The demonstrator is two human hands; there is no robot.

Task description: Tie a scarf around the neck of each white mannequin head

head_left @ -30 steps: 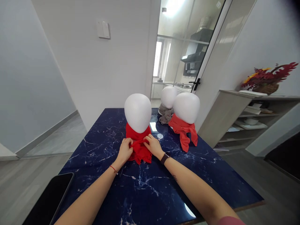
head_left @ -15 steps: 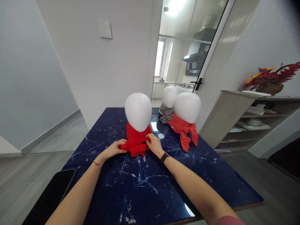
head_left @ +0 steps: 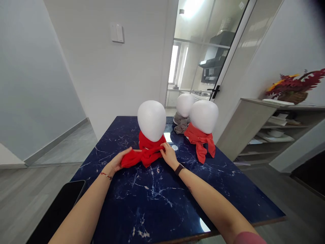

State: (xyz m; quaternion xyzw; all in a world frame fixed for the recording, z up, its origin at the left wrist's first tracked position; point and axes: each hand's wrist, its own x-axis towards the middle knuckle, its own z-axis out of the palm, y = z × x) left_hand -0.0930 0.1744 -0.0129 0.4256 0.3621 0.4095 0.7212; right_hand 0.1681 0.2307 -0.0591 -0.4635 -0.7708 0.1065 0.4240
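A white mannequin head [head_left: 151, 119] stands upright on the dark blue marbled table [head_left: 157, 210], with a bright red scarf [head_left: 146, 156] around its neck. My left hand [head_left: 119, 162] is closed on one end of the scarf, left of the neck; part of its fingers is behind the cloth. On the other side, my right hand [head_left: 167, 154] pinches the scarf between thumb and fingers. Between my hands the cloth is stretched sideways, with a bunched, knot-like fold in front of the neck.
Right of it stands a white head [head_left: 203, 116] with a coral scarf [head_left: 200, 140]. Behind is another white head [head_left: 185, 104] with a grey-brown scarf [head_left: 181, 124]. A black phone-like device [head_left: 57, 211] lies at lower left. A shelf unit [head_left: 256, 105] stands beyond the table's right side.
My left hand has moved slightly left and now pulls out a longer end of the red scarf. The cloth that hung loosely in front is drawn into a sideways band.
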